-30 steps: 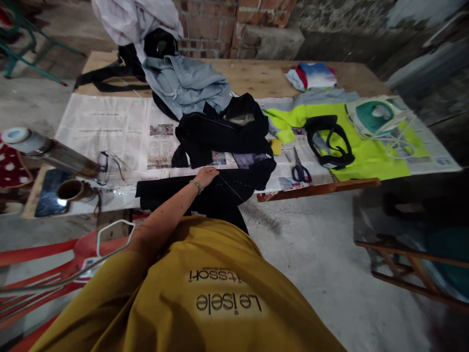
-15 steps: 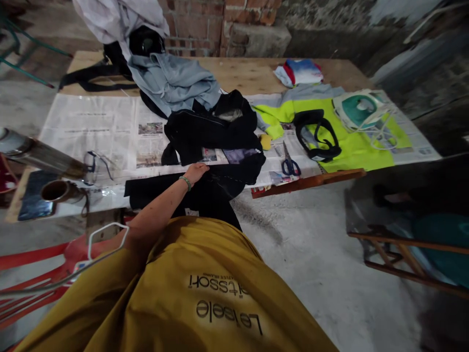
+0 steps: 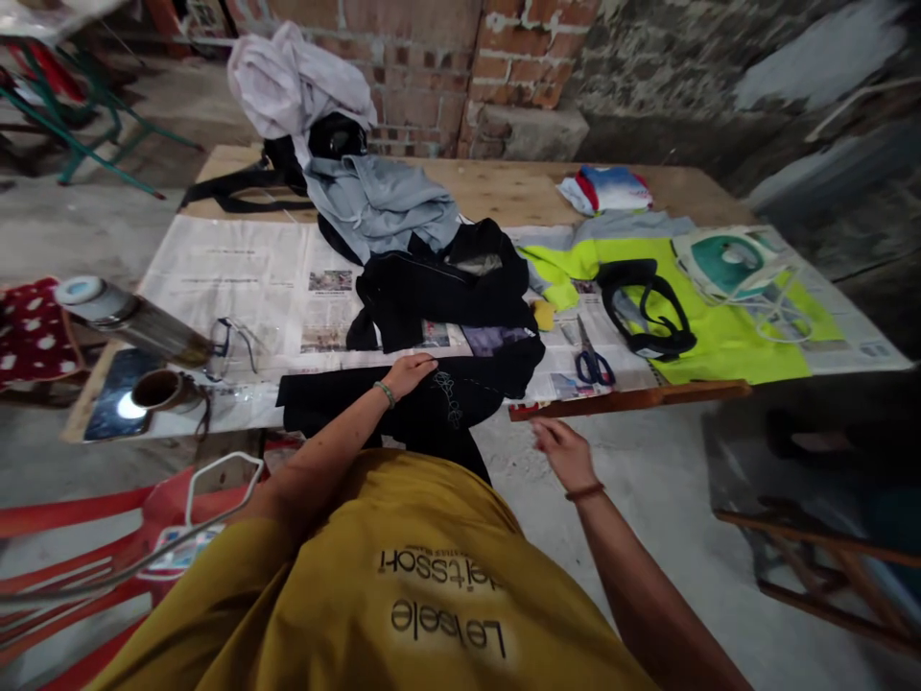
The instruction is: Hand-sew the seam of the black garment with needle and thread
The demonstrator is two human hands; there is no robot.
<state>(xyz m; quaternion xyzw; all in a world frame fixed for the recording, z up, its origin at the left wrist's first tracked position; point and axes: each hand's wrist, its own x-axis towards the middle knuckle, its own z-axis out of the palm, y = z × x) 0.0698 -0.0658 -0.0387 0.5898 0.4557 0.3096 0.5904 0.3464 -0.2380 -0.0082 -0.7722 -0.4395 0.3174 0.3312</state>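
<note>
Black trousers [image 3: 338, 393] lie along the near edge of the table and hang over it towards my body. My left hand [image 3: 412, 374] pinches their upper edge. A tangle of pale thread [image 3: 447, 395] shows on the black cloth just right of those fingers. My right hand [image 3: 565, 453] hovers past the table edge, apart from the cloth, with thumb and fingers drawn together. Whatever it pinches, if anything, is too small to make out. Dark-handled scissors [image 3: 592, 360] rest on the newspaper beyond it.
A green-and-white iron [image 3: 730, 264] sits on a yellow-grey garment [image 3: 763, 345]. Nearby are a black strap ring [image 3: 683, 331] and yellow sponge-like piece [image 3: 543, 314]. Bottle [image 3: 136, 321], glasses [image 3: 234, 347], cup [image 3: 165, 393] and phone [image 3: 107, 403] occupy the left end. A red chair [image 3: 158, 509] stands close by.
My right hand has come into view at the right of the trousers. Pale thread now shows on the black cloth. My left hand keeps its pinch, and the view has shifted.
</note>
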